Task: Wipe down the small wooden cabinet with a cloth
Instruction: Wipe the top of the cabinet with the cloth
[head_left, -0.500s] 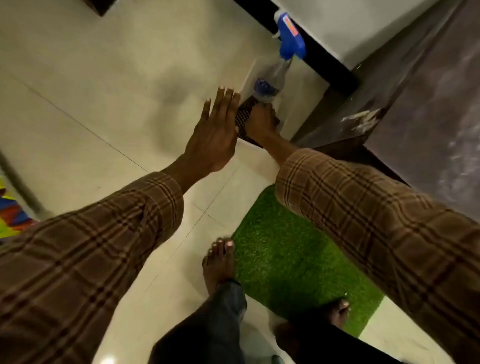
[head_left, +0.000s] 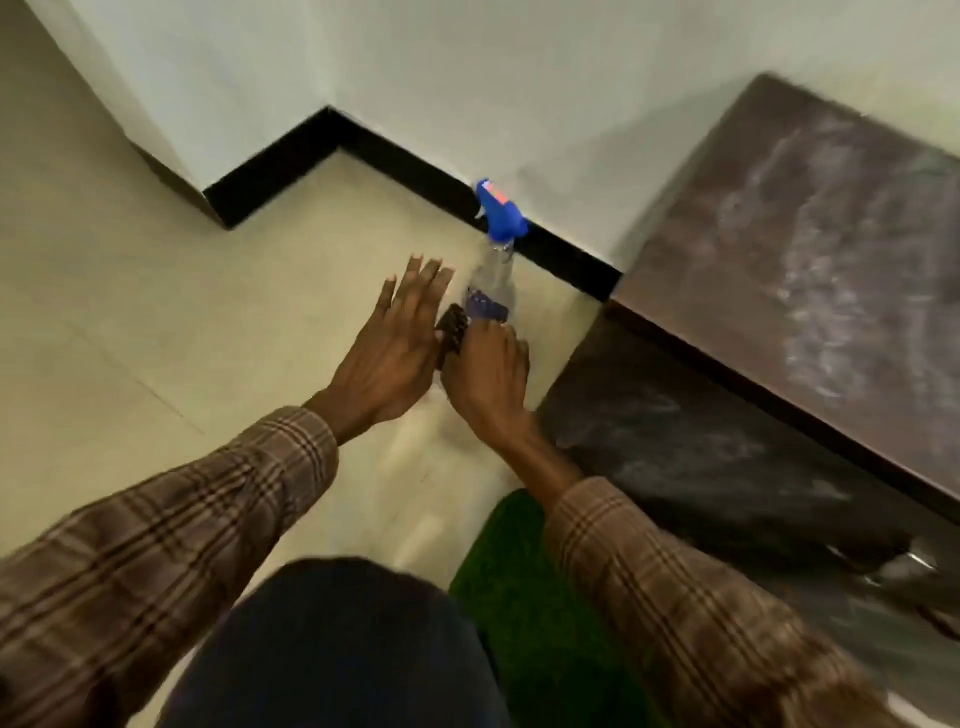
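Note:
The small wooden cabinet (head_left: 810, 223) stands at the right against the wall, dark brown, with pale dusty smears on its top and front. A dark checkered cloth (head_left: 453, 327) lies on the floor beside a clear spray bottle (head_left: 492, 283) with a blue trigger head. My right hand (head_left: 488, 376) rests over the cloth with its fingers curled down onto it; most of the cloth is hidden under it. My left hand (head_left: 397, 348) hovers flat just left of the cloth, fingers spread, holding nothing.
Cream floor tiles (head_left: 182, 322) stretch to the left. A white wall with black skirting (head_left: 395, 156) forms a corner behind the bottle. A green grass-like mat (head_left: 535, 613) lies in front of the cabinet. My knee in dark trousers (head_left: 337, 649) fills the bottom centre.
My view has dropped lower and turned toward the wall corner; my knee now replaces my feet. Both hands stay at the cloth, with the left hand drawn closer beside it.

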